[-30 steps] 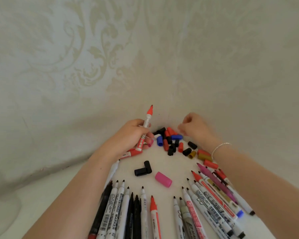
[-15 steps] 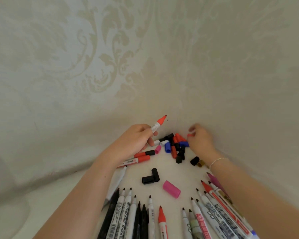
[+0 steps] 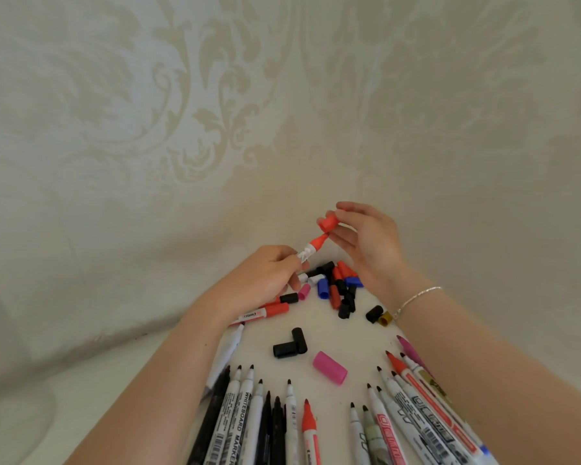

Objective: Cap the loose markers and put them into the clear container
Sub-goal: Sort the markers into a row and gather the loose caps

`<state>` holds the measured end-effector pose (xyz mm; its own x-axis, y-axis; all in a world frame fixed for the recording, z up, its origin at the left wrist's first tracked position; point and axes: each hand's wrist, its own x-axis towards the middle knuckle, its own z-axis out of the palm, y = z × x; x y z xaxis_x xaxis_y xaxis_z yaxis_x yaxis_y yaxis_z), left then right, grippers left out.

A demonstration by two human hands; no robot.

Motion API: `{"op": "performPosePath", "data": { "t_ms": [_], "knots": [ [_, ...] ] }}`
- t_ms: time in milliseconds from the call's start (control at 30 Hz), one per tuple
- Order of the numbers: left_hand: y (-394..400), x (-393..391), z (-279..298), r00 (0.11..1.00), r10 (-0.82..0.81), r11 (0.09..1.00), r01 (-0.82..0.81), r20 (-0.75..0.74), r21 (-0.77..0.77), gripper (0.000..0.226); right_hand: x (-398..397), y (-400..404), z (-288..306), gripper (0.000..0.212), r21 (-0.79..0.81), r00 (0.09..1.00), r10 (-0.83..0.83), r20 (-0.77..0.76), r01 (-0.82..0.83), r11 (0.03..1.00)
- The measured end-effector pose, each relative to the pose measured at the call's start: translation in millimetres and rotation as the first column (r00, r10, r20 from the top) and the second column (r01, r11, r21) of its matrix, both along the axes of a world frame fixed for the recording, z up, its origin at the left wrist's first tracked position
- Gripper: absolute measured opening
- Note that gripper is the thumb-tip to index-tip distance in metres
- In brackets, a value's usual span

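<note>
Holding a red marker [image 3: 311,250] by its barrel, the left hand [image 3: 265,280] has its fingers curled round the shaft, with the red tip pointing up and to the right. The right hand [image 3: 371,243] pinches a red cap [image 3: 327,223] between thumb and forefinger; the remaining fingers are loosely spread. The cap sits just above the marker tip, close to it but not seated on it.

Layout on the white counter [image 3: 346,337]:

- A heap of loose caps [image 3: 337,286] (black, red, blue, white, one pink) lies below and between the two hands.
- A capped red marker [image 3: 265,312] lies under the left wrist, pointing right.
- Two black caps [image 3: 291,344] lie touching each other in an L shape near the centre.
- A pink cap [image 3: 329,367] lies just to the right of them.
- A black cap [image 3: 374,313] and a gold cap [image 3: 385,318] lie side by side near the right wrist, which carries a thin bracelet [image 3: 416,297].
- A fan of uncapped markers [image 3: 282,427] spreads across the near edge, tips pointing away from the person; most tips are black, a few red, one pink.

A patterned cream wall [image 3: 215,95] stands behind the counter. The clear container cannot be identified in this view.
</note>
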<state>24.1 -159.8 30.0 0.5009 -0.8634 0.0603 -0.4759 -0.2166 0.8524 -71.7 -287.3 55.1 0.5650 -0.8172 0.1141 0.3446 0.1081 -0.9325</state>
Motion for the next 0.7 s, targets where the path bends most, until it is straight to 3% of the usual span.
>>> {"op": "performPosePath", "data": {
  "t_ms": [200, 433, 533, 700],
  "knots": [
    [-1.0, -0.3, -0.4, 1.000, 0.001, 1.000, -0.001, 0.023, 0.000, 0.026, -1.3, -0.3, 0.7, 0.015, 0.005, 0.998, -0.064, 0.009, 0.064, 0.998],
    [-1.0, 0.9, 0.5, 1.000, 0.016, 0.999, -0.015, 0.012, -0.041, 0.024, -0.8, 10.7, -5.7, 0.018, -0.033, 0.994, 0.075, -0.073, -0.078, 0.996],
    [-1.5, 2.2, -0.8, 0.997, 0.063, 0.993, -0.058, 0.053, -0.100, 0.032, 2.7, 18.3, -10.0, 0.019, -0.048, 0.986, 0.110, -0.128, -0.117, 0.992],
    [-1.6, 6.2, -3.7, 0.971, 0.116, 0.982, -0.080, 0.209, -0.172, 0.025, 7.7, 25.0, -10.5, 0.016, -0.042, 0.990, 0.029, -0.135, -0.035, 0.999]
  ]
}}
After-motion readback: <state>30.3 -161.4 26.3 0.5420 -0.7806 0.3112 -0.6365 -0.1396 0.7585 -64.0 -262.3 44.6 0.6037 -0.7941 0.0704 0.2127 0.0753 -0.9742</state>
